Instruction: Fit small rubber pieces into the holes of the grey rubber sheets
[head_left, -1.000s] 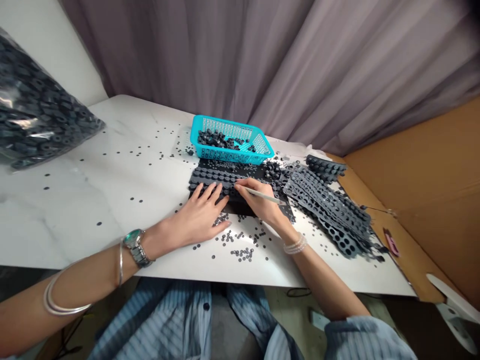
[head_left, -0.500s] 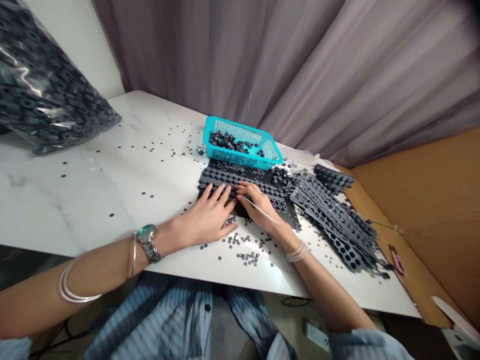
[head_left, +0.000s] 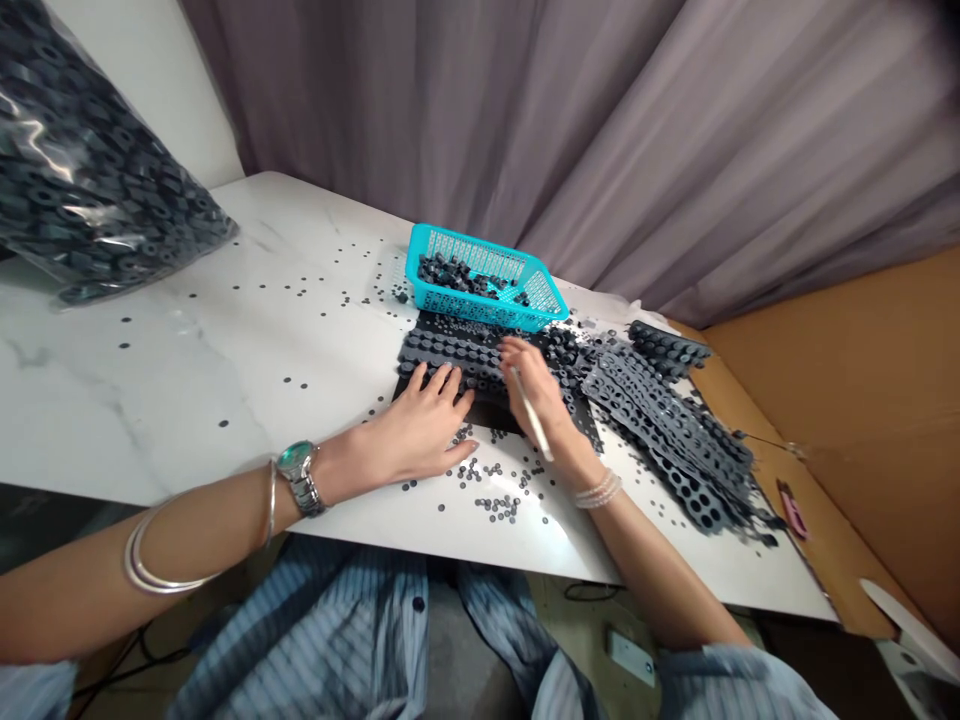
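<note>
Back ctr of tbl: basket w/ pcs inside, curtain behind; strips on mat in front; loose discs nearer front edge; bag far L; sheet pile R of mat; far R, cardboard w/ tool on it

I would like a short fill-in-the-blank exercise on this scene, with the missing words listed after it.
1. The person's ____ hand holds a slim, whitish stick.
2. The silver metal watch with a greenish dial is worn on the ____ wrist.
3. The white, marbled table carries ____ turquoise, rectangular plastic basket.
4. In the picture, the pink-handled cutter lies to the ____ of the basket.

Missing words: right; left; one; right.
</note>
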